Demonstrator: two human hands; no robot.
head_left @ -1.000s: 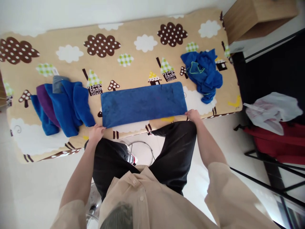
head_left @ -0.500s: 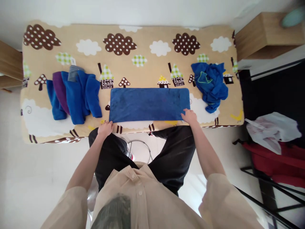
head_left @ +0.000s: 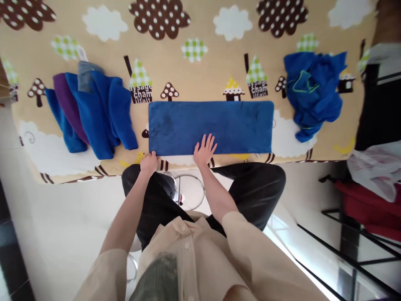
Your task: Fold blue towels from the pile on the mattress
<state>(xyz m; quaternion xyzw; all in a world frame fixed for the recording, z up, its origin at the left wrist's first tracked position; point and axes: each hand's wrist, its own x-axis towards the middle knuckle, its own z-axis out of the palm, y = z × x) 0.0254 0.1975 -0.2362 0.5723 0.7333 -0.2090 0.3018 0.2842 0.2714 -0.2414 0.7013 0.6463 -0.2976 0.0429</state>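
A blue cloth (head_left: 232, 125) lies flat as a long rectangle near the front edge of the patterned table cover (head_left: 206, 79). At its lower left corner my left hand (head_left: 149, 163) is closed, its fingers pinching the cloth's corner. My right hand (head_left: 204, 151) rests palm down with spread fingers on the cloth's front edge, around the middle. To the left lie several blue cloths (head_left: 95, 108) in a loose row, with a purple cloth (head_left: 71, 106) and a grey one (head_left: 85, 75) among them. A crumpled blue heap (head_left: 322, 92) with green edging sits on the right.
My legs in black trousers (head_left: 253, 192) are below the table's front edge. A round metal stool frame (head_left: 191, 192) stands between them. At the right are a white plastic bag (head_left: 376, 167), a red item (head_left: 366, 209) and black metal bars (head_left: 332, 251).
My right hand has moved left from the cloth's lower right corner to the middle of its front edge, fingers now spread. The view has come closer to the table. My left hand remains at its corner.
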